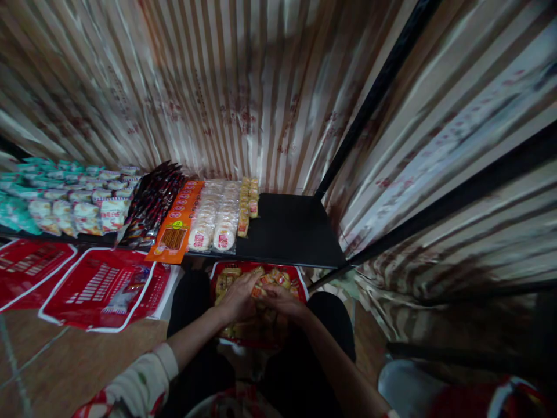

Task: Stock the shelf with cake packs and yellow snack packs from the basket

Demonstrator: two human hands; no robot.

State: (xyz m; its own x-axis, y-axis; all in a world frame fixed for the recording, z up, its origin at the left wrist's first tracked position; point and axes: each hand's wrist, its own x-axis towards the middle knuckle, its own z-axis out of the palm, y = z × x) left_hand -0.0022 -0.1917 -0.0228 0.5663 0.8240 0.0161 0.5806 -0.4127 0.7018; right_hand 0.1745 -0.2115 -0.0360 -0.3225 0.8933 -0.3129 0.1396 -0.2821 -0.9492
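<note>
Lower centre: red bag (303, 285) of yellow packets (228, 280) sits between my knees (191, 295), presumably for steadiness. Left hand (238, 297) and right hand (285, 302) close together over packets; cannot tell whether either grips one. Shelf (293, 226), left to centre: wrapped snacks (217, 212) grouped, likely by kind.

Left hand (238, 295) and right hand (284, 301) meet over yellow wrapped packs (228, 280) in a red, white-edged container (299, 271). Beyond it, a black shelf (291, 232) carries rows of packaged goods (217, 215); an orange packet (172, 237) overhangs the front edge.
</note>
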